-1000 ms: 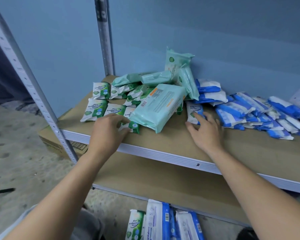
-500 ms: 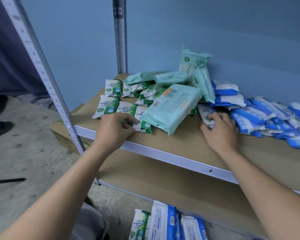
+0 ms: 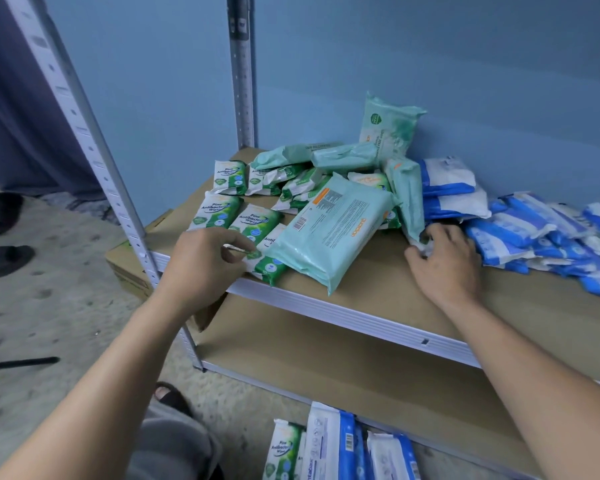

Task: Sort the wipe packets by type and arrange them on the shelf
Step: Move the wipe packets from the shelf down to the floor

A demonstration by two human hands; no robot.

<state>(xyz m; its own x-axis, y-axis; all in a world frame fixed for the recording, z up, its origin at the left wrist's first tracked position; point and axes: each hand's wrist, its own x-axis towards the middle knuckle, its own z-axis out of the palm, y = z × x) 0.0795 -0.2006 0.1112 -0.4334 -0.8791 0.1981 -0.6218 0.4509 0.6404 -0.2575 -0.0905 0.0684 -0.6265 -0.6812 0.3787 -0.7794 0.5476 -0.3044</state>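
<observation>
Left hand (image 3: 201, 265) pinching green packet (image 3: 271, 269), lengthwise toward wall

Dim, cool blue cast throughout; light soft, diffuse, direction unclear. Faint shadow under large mint packet (image 3: 329, 233), darker band beneath shelf (image 3: 361, 317) lip. Wide-angle bend: post (image 3: 84, 133) at 10 o'clock leans, forearms (image 3: 101, 393) stretched at 5, 7 o'clock. Floor (image 3: 32, 306) at 8 o'clock smeared.

We are looking through one wide-angle camera worn on the head, facing forward and down along both forearms. We are standing close to the shelf (image 3: 378, 299), seeing its top board from above and its front edge slanting across the frame. The left hand (image 3: 205, 265) and right hand (image 3: 447, 268) are reaching in from below, and the wall (image 3: 465, 64) is filling the top.
</observation>
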